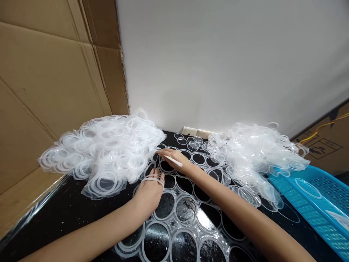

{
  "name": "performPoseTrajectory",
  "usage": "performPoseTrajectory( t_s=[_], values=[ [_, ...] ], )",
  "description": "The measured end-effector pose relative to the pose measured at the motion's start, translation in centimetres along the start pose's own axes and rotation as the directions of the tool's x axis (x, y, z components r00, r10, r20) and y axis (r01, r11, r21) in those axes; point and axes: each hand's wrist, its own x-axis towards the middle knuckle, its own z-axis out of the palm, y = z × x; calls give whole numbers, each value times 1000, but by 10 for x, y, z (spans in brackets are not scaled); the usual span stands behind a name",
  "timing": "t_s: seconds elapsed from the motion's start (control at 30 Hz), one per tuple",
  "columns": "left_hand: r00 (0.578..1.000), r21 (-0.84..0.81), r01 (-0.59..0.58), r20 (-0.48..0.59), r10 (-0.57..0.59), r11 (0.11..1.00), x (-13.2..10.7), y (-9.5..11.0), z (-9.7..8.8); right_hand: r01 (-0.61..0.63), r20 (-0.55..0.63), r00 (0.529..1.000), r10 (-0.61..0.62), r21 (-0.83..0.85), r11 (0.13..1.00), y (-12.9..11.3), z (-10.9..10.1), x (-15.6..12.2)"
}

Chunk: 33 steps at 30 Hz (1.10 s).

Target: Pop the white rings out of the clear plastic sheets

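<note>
A clear plastic sheet [188, 214] punched with round holes lies on the black table [68, 214]. My left hand [148, 193] rests flat on it with fingers stretched forward, and thin clear rings are looped over those fingers. My right hand [174, 158] reaches further in, fingers together, touching the edge of the left ring pile [106, 153]; a thin white strip lies across its back. What the right fingers grip is hidden.
A second heap of clear plastic rings [256, 153] sits at the right. A blue plastic basket [319, 198] stands at the right edge. Cardboard walls [49, 91] close the left side, a white wall [231, 62] the back. Loose rings [192, 143] lie between the piles.
</note>
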Motion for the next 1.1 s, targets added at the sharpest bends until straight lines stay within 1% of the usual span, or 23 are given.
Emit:
performPoseTrajectory(
  t_s=[0.07, 0.13, 0.17, 0.23, 0.3, 0.33, 0.37, 0.4, 0.43, 0.47, 0.53, 0.63, 0.7, 0.77, 0.8, 0.83, 0.87, 0.9, 0.93, 0.97, 1.0, 1.03, 1.1],
  values=[
    [1000, -10, -1, -14, 1, 1000, 0, 0, 1, -20, -65, 998, 17, -33, 999, 7, -7, 4],
    [1000, -18, -1, -30, 0, 1000, -1, 1, 1, -60, -186, 981, 51, -43, 997, 14, -19, 11],
    [999, -20, 1, -37, -2, 1000, -1, 1, 1, -92, -265, 961, 77, -41, 995, 19, -26, 15],
    [999, -22, 5, -51, -7, 1000, -2, 1, 2, -168, -424, 894, 148, -12, 986, 27, -40, 24],
    [998, -28, 6, -63, -8, 1000, -2, 1, 3, -247, -539, 803, 254, 86, 965, 33, -53, 31],
    [998, -33, 5, -67, -7, 999, -3, 2, 3, -273, -563, 761, 322, 173, 946, 34, -58, 34],
    [997, -40, 4, -71, -7, 999, -3, 2, 4, -284, -556, 731, 397, 282, 917, 34, -62, 35],
    [997, -48, 4, -74, -8, 999, -3, 2, 4, -284, -516, 717, 468, 398, 872, 33, -65, 36],
    [997, -60, 5, -77, -10, 998, -3, 2, 5, -278, -454, 717, 529, 510, 814, 29, -67, 35],
    [997, -73, 6, -78, -12, 997, -3, 2, 5, -273, -376, 727, 574, 609, 744, 24, -68, 33],
    [996, -115, 4, -85, -14, 993, -4, -1, 4, -269, -209, 761, 614, 759, 593, 9, -71, 26],
    [993, -225, -34, -116, 8, 974, -3, -10, -5, -301, 4, 796, 605, 870, 391, -19, -76, 11],
    [987, -331, -65, -162, 11, 941, -2, -18, -16, -340, 104, 801, 590, 890, 304, -38, -82, 2],
    [975, -430, -78, -220, -20, 899, -1, -25, -28, -366, 176, 798, 577, 902, 231, -52, -87, -5],
    [971, -539, -81, -234, -56, 839, 0, -28, -34, -370, 205, 796, 569, 909, 191, -58, -88, -8],
    [970, -683, -89, -225, -93, 725, 0, -30, -38, -371, 231, 795, 560, 917, 148, -62, -89, -11],
    [975, -833, -99, -190, -113, 545, 0, -31, -41, -373, 258, 795, 548, 922, 108, -64, -89, -13],
    [986, -948, -101, -136, -98, 302, 0, -32, -43, -380, 287, 797, 531, 922, 72, -66, -88, -15],
    [995, -996, -86, -88, -49, 33, 0, -32, -44, -391, 316, 800, 510, 919, 44, -66, -87, -17],
    [998, -979, -54, -59, 16, -197, -1, -32, -43, -402, 339, 802, 492, 916, 23, -66, -85, -18],
    [996, -937, -23, -51, 72, -348, -1, -31, -42, -410, 356, 801, 481, 912, 8, -65, -83, -19],
    [993, -892, 4, -48, 104, -453, -2, -32, -41, -413, 363, 799, 479, 911, -3, -64, -81, -20],
    [995, -809, 39, -24, 99, -586, -1, -33, -38, -397, 354, 791, 500, 918, -22, -61, -79, -21]
  ],
)
